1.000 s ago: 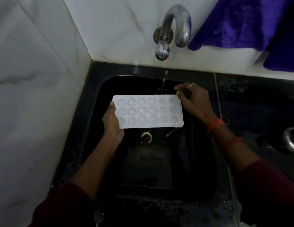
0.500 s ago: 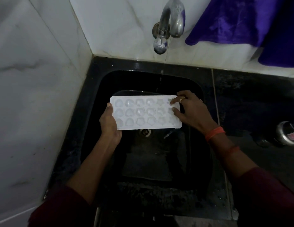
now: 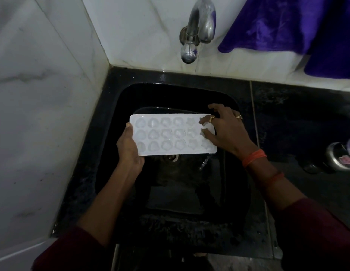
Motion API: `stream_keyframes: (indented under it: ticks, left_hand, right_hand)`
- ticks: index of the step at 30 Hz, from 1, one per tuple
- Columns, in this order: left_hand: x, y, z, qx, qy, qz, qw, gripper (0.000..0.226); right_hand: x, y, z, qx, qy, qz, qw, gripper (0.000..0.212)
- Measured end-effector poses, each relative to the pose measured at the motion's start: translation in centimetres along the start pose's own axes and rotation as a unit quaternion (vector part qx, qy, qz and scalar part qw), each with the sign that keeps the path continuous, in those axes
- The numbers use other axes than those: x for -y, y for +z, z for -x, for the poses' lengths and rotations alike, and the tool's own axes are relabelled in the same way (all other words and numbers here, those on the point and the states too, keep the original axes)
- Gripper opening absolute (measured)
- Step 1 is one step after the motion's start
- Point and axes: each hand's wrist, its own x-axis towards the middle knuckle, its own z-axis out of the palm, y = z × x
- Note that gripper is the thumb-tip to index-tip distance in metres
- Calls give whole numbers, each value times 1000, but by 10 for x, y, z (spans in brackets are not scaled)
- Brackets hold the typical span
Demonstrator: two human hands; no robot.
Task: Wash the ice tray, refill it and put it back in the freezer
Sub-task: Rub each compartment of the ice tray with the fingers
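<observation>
Head view: a white ice tray (image 3: 170, 133) is held level over a black sink (image 3: 189, 94), below the tap (image 3: 197, 30). Left hand (image 3: 129, 151) grips its left end; right hand (image 3: 227, 132) rests spread, bent fingers (image 3: 204, 120) on its right-end cells.

Ice tray (image 3: 170, 133) drawn back from tap (image 3: 199, 26), right hand (image 3: 227, 132) fingers (image 3: 204, 132) now on its end cells

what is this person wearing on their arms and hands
Both arms have dark maroon sleeves: the left sleeve and right sleeve end partway up the forearm. The right hand carries two gold rings and, at the wrist, an orange band with a thinner reddish thread behind it. The left hand shows no ring or band.
</observation>
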Motion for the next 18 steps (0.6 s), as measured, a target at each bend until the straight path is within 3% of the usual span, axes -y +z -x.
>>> stream_keyframes:
  ticks: [4,10,18]
  left_hand:
    - [-1,1,1,-2,0,-1,1000,45]
    - [-3,1,2,-2,5,-3,1000,45]
    - [-4,-3,2,0,3,-3,1000,45]
  right_hand:
    - [-1,1,1,14,-5,52,999,37]
    - [1,-4,-1,-4,16,-21,1000,32]
    - [4,-4,0,22,-5,60,998,42]
